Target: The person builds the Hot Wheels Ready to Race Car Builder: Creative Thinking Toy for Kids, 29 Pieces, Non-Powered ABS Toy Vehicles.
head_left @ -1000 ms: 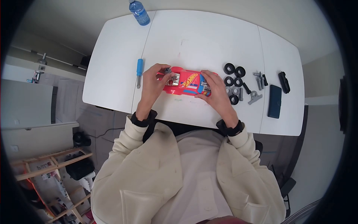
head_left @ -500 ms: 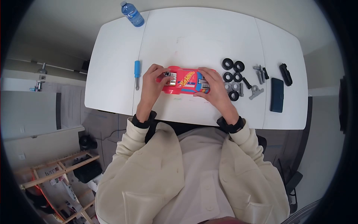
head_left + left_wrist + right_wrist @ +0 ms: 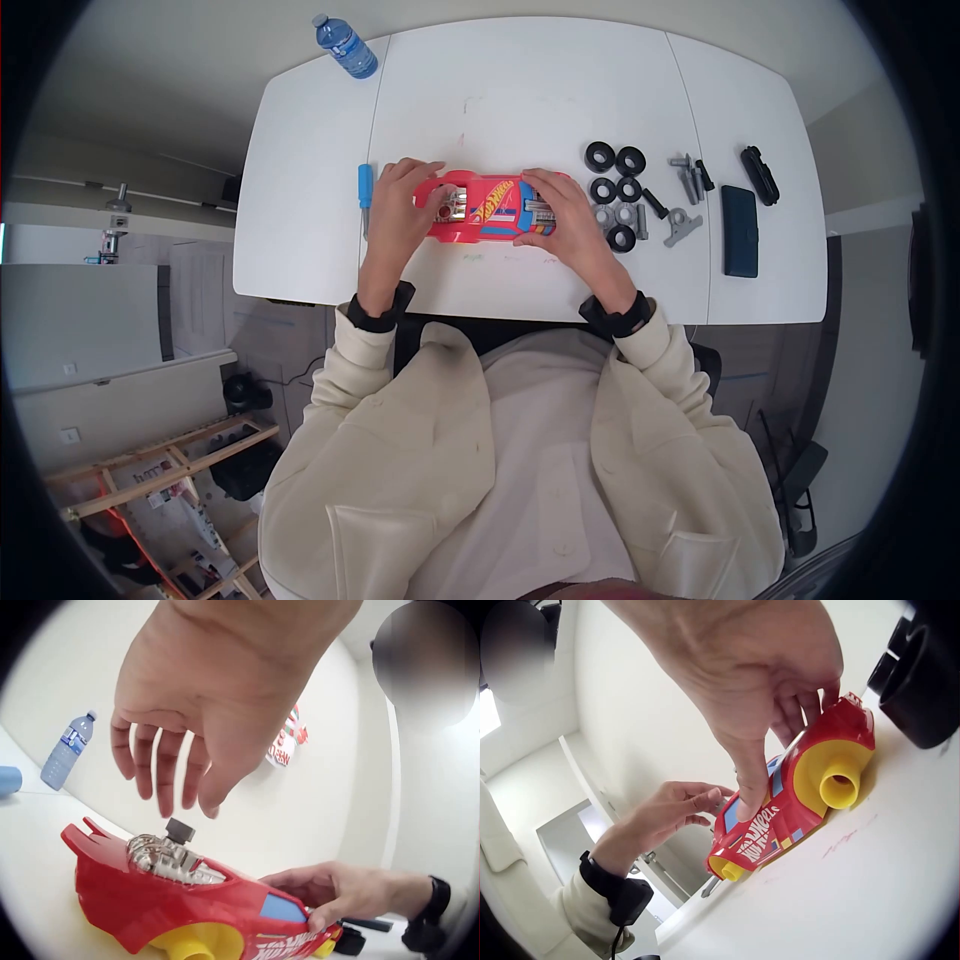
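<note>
A red toy car (image 3: 492, 208) with Hot Wheels lettering lies across the table, its yellow wheel hubs (image 3: 840, 786) bare. My right hand (image 3: 570, 215) grips the car's right end, thumb (image 3: 751, 784) on the near side and fingers over the far side. My left hand (image 3: 400, 205) hovers over the left end, its fingers hanging loose and apart in the left wrist view. Just below those fingertips a silver engine (image 3: 169, 864) sits in the car body, topped by a dark grey block (image 3: 180, 830). Nothing shows in the left hand.
Right of the car lie several black tyres (image 3: 590, 160), grey parts (image 3: 683, 229), a dark flat case (image 3: 740, 232) and a black folded tool (image 3: 760, 176). On the left are a blue-handled screwdriver (image 3: 365, 184) and a water bottle (image 3: 347, 48) behind it.
The left hand's fingers were at the engine; now they are spread and lifted off it. The right hand keeps its grip on the car. The head view has shifted slightly.
</note>
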`<act>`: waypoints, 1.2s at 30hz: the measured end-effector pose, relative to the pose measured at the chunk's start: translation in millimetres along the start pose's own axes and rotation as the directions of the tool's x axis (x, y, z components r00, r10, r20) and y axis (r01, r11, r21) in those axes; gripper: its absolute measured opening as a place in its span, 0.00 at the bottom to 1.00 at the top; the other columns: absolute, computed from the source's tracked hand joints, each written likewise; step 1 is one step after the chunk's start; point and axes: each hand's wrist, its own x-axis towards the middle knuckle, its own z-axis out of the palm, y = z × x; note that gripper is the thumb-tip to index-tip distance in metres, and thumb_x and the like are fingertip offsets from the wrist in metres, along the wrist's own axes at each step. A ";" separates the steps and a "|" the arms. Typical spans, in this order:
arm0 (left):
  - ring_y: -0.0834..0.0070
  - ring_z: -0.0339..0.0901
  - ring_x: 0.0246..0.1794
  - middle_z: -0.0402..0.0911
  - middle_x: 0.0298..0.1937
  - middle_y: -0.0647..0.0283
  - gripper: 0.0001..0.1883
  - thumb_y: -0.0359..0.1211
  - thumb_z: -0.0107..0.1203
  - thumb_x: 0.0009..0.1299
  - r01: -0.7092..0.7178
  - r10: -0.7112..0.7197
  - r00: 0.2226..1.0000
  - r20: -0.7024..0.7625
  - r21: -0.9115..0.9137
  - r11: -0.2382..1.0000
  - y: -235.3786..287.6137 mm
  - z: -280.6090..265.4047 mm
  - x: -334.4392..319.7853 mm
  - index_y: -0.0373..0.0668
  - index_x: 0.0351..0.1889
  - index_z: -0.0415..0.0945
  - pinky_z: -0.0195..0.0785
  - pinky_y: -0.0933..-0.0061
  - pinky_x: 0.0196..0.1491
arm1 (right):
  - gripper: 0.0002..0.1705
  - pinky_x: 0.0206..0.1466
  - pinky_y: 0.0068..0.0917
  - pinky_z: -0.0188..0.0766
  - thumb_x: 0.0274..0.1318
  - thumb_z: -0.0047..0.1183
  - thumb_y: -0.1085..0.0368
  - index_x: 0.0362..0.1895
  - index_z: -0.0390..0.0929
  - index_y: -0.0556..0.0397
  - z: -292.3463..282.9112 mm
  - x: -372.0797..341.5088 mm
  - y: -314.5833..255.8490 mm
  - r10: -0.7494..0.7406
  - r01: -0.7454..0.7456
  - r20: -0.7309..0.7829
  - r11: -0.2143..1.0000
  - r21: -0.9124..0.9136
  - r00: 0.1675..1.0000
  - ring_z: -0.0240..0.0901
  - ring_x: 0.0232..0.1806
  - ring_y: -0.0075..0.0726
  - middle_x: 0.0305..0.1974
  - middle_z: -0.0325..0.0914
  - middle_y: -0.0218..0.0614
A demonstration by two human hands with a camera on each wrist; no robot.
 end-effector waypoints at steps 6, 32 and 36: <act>0.61 0.80 0.50 0.86 0.45 0.61 0.11 0.22 0.66 0.64 -0.428 0.396 0.901 0.176 0.207 0.880 -2.3 -1.6 -1.0 0.39 0.44 0.88 0.71 0.61 0.49 | 0.54 0.75 0.45 0.63 0.31 0.83 0.60 0.68 0.73 0.54 -0.5 -2.4 -1.8 0.027 -0.027 0.001 0.999 0.025 1.000 0.66 0.70 0.56 0.69 0.72 0.43; 0.62 0.83 0.36 0.81 0.38 0.56 0.08 0.22 0.66 0.65 0.006 -0.013 0.993 0.119 0.058 0.998 4.2 8.5 -2.6 0.29 0.40 0.83 0.74 0.65 0.41 | 0.53 0.77 0.45 0.60 0.32 0.82 0.56 0.67 0.72 0.55 3.4 -6.3 4.9 0.031 -0.031 -0.012 0.999 0.011 0.999 0.65 0.72 0.53 0.68 0.73 0.43; 0.60 0.84 0.37 0.81 0.38 0.56 0.07 0.23 0.65 0.66 0.048 -0.056 0.996 0.076 0.111 0.993 7.7 13.5 -4.3 0.30 0.40 0.83 0.75 0.65 0.41 | 0.45 0.74 0.43 0.64 0.41 0.78 0.62 0.67 0.73 0.53 -29.5 -5.3 3.9 -0.041 0.036 0.052 0.996 0.086 0.998 0.66 0.71 0.51 0.67 0.73 0.42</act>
